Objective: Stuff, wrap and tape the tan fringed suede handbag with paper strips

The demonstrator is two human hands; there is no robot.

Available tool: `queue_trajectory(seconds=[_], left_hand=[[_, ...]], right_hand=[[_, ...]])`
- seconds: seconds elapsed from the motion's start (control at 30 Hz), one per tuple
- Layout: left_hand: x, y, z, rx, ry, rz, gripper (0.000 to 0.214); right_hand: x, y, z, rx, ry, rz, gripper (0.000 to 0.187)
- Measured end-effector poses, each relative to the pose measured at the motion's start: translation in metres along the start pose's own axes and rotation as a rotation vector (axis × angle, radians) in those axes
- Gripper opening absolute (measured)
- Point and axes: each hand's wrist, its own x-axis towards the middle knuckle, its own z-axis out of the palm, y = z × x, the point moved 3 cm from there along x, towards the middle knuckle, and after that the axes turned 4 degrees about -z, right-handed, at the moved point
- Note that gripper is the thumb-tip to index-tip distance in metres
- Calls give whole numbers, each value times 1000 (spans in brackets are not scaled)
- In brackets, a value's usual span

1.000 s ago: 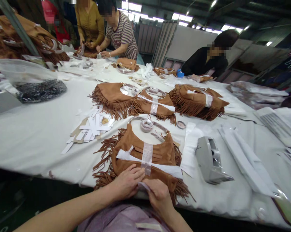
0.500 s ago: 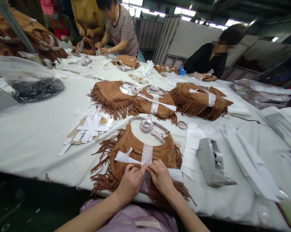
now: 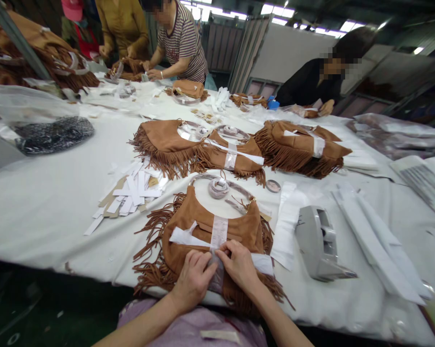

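Note:
A brown suede handbag (image 3: 183, 217) with long fringe lies flat in front of me, its wrapped handle toward the far side. A translucent wrapping strip (image 3: 220, 229) runs down its middle, over a white paper band (image 3: 262, 263). My left hand (image 3: 195, 275) rests on the bag's near part, fingers curled at the left edge of the strip. My right hand (image 3: 238, 262) sits opposite, its thumb and fingers pinched together on the strip. The fingertips are close together but apart. A wrapped coil (image 3: 218, 187) lies inside the handle's loop.
A grey tape dispenser (image 3: 316, 243) stands to the right, beside white paper sheets (image 3: 376, 241). Paper strips (image 3: 130, 193) are heaped at left. More fringed bags (image 3: 166, 137) lie beyond mine, near a small tape roll (image 3: 273, 186). Several co-workers, including a person in stripes (image 3: 186, 43), stand across the table.
My left hand has slid slightly down, opening a small gap between my hands. My right hand stays at the strip. The co-worker at the right has shifted a hand.

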Motion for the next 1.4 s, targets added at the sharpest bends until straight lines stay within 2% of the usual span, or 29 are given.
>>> queue_trajectory(seconds=[0.1,0.2,0.33,0.53,0.6,0.67,0.73,0.8,0.83,0.9,1.0,1.07,1.13,1.17,1.23,1.27,1.3,1.33,1.4], left_hand=[[-10,6,2,30,46,117,32],[-18,10,5,165,-29,195,38],[-21,10,7,297,-172,234,55],[-21,11,8,317,-241,227,63],[-21,12,9,319,-248,203,64],[-22,12,10,311,-247,186,63],[-23,12,12,300,-242,180,63],[-24,10,14,282,-229,178,62],[-24,10,16,269,-221,177,60],[-26,10,17,244,-208,165,57],[-29,13,19,231,-177,154,54],[-31,15,20,230,-135,162,56],[-31,15,22,220,-88,165,60],[-32,14,23,211,-70,163,61],[-32,14,25,197,-44,153,61],[-33,14,25,194,-38,152,61],[-33,14,26,192,-32,154,61],[-33,15,26,190,-25,158,62],[-34,15,26,182,-9,168,63]], right_hand=[[2,0,-1,11,-11,24,14],[2,-1,0,8,-15,32,15],[1,-1,1,-17,-20,23,15],[3,0,3,-65,-13,-20,16],[0,-1,2,-97,46,-44,18],[-7,-5,-2,-148,149,-119,22],[-18,-12,-3,-198,215,-295,25],[-31,-18,1,-240,186,-463,28],[-36,-21,4,-259,148,-503,31],[-44,-25,11,-285,76,-478,37],[-47,-30,13,-225,44,-406,39],[-45,-23,-3,-109,94,-376,33],[-47,4,-40,-14,282,-229,29],[-53,25,-66,3,429,-85,28],[-76,77,-124,-21,758,324,34],[-90,104,-150,-44,871,551,41],[-104,129,-173,-55,911,755,48],[-114,151,-191,-51,898,833,53],[-126,184,-214,3,822,880,53]])
